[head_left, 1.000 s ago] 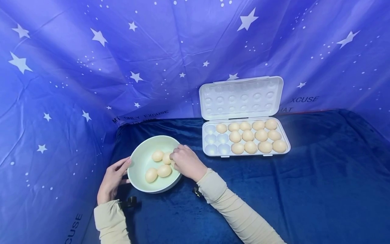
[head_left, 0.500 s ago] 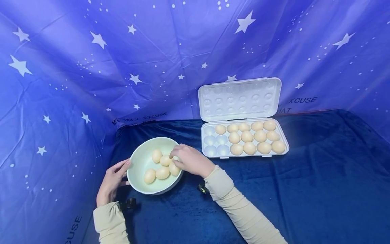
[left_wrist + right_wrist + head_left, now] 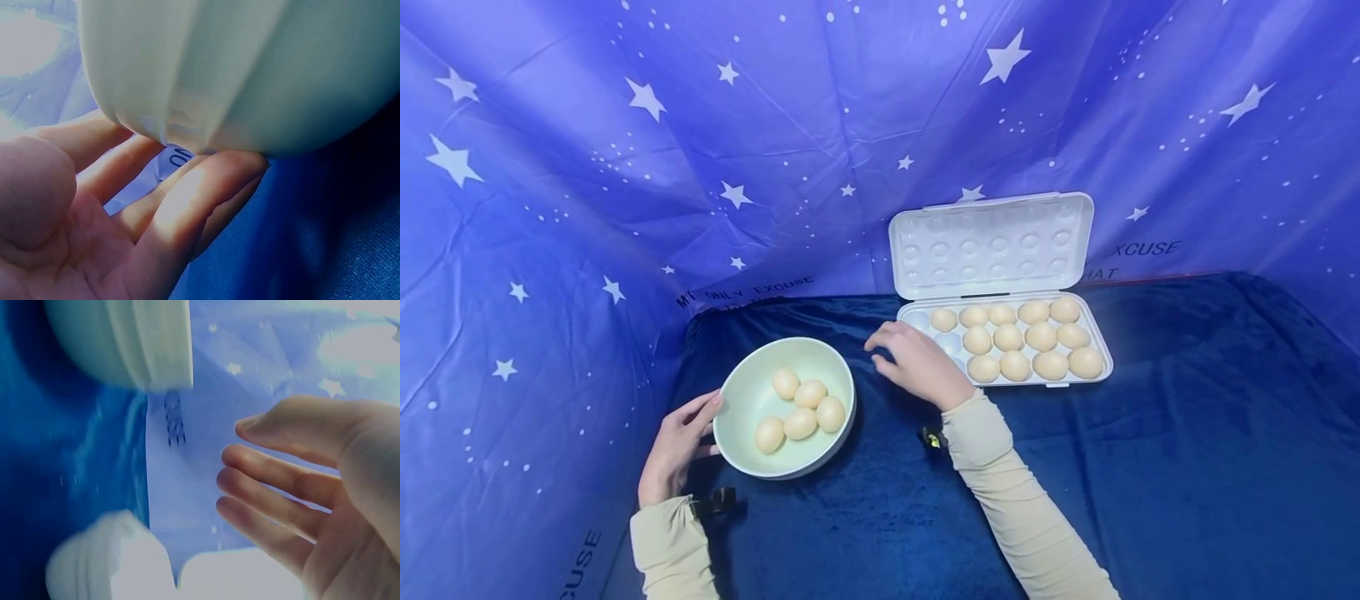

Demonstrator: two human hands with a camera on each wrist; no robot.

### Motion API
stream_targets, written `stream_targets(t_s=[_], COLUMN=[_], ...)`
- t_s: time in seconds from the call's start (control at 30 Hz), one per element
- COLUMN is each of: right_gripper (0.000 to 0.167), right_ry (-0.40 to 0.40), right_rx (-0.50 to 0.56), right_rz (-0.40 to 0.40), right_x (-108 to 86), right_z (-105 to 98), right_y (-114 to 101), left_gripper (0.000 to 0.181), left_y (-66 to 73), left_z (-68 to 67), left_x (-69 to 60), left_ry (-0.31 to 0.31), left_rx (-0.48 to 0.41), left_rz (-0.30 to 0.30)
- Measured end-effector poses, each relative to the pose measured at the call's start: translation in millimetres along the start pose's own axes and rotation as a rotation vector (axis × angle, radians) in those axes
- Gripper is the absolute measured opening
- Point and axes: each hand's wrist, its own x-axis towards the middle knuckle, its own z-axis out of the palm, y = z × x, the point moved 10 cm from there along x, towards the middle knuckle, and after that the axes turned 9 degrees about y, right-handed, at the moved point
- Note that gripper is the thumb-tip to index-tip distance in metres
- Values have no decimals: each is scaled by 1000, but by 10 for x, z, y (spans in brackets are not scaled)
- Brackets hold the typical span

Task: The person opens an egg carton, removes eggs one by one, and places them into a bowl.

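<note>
A pale green bowl point(image 3: 737, 425) with several eggs point(image 3: 801, 423) inside stands on the left of the table. My left hand point(image 3: 672, 446) holds its left side, thumb at the rim; in the left wrist view the fingers point(image 3: 206, 181) touch the bowl's lower wall point(image 3: 206, 75). Between the bowl and a white egg carton point(image 3: 1097, 340) my right hand point(image 3: 921, 362) is in the air with nothing in it. The right wrist view shows its fingers point(image 3: 269, 481) loosely extended and apart. Several eggs point(image 3: 1009, 337) sit in the carton, and the hand hides part of its left end.
The carton's lid point(image 3: 992, 242) stands raised against a blue curtain point(image 3: 820, 133) with white stars. Dark blue velvet cloth point(image 3: 1195, 450) covers the table. The curtain also closes off the left side.
My right hand has left the eggs in the bowl and moved right and up towards the carton, empty. The eggs in the bowl shifted slightly. My left hand stays at the bowl.
</note>
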Motion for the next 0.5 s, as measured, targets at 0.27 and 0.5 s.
stream_targets(t_s=[0.27, 0.5], right_gripper=[19, 21], right_ry=[47, 24], right_rx=[-11, -49], right_rz=[106, 194], right_x=[-51, -81], right_z=[-243, -317], right_y=[376, 570], left_gripper=[64, 68], left_y=[14, 31], left_z=[23, 2], left_x=[-8, -21], left_ry=[1, 5], left_rx=[3, 31], left_rz=[5, 20])
